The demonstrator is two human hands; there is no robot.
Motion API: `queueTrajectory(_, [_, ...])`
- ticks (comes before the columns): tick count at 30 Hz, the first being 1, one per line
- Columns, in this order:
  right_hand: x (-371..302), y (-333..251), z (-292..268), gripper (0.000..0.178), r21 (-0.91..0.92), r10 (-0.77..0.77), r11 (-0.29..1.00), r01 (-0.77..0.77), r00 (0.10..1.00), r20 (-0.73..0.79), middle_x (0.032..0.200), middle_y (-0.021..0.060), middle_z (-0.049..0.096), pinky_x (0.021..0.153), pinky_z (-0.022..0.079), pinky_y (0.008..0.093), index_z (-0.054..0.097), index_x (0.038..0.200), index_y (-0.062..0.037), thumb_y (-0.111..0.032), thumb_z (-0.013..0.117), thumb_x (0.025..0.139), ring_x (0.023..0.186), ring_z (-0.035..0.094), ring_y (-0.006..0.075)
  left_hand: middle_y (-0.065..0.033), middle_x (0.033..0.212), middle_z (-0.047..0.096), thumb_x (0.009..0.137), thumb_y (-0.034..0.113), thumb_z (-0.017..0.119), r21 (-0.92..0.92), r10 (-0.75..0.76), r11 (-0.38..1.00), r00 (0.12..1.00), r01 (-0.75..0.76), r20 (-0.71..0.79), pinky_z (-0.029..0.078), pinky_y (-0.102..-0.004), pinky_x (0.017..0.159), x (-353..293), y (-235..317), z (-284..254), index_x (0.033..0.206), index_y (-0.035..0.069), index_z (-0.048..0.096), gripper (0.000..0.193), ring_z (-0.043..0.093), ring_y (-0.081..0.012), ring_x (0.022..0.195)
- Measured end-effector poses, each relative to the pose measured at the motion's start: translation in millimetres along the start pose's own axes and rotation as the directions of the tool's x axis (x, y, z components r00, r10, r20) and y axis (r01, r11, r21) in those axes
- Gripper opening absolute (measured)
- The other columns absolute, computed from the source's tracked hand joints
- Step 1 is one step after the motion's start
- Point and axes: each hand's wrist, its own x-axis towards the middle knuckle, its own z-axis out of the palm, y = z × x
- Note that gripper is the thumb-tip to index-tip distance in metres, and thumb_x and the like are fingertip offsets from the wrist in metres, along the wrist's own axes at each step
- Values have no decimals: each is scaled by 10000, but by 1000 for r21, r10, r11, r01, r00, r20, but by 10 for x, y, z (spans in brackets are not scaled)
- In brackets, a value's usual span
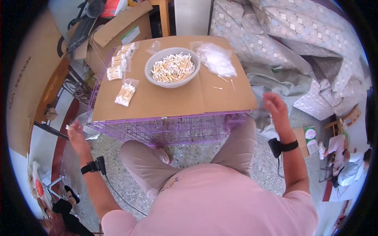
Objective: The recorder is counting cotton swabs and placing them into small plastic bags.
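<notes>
My left hand [78, 138] is raised off the left front corner of the cardboard tabletop [157, 104], with its fingers curled together. A small white bit shows at its fingertips; what it is, I cannot make out. Beyond the board's right front corner hovers my right hand [276, 108], empty, its fingers loosely bent and apart. A grey bowl [148, 74] heaped with cotton swabs [173, 67] stands on the board. To the bowl's left lie a filled clear bag of cotton swabs [126, 93] and several more filled bags [118, 65] in a row.
A pile of clear plastic bags [216, 59] lies right of the bowl, with a few loose swabs [223, 78] nearby. The cardboard rests on a purple wire cage [157, 129]. Patterned fabric [275, 35] is heaped at the right. Other people [350, 171] sit at the far sides.
</notes>
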Motion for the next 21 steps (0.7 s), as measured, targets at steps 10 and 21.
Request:
queueTrajectory(10, [-150, -2388, 600, 770, 430, -919, 393, 813, 359, 161, 1319, 270, 433, 623, 524, 295, 298, 1375, 21, -319, 693, 809, 802, 621, 229, -94, 992, 600, 997, 236, 410, -232, 5, 971, 962, 61, 273, 475, -343, 887, -412, 869, 1260, 993, 41, 506, 218, 591, -192, 935])
queueTrajectory(21, [-140, -2514, 423, 791, 217, -905, 412, 885, 370, 210, 1336, 283, 406, 606, 523, 286, 274, 1387, 22, -308, 697, 806, 794, 620, 225, -47, 856, 563, 1004, 240, 396, -224, -87, 960, 936, 171, 341, 470, -296, 751, -714, 912, 1630, 947, 71, 498, 205, 547, -136, 770])
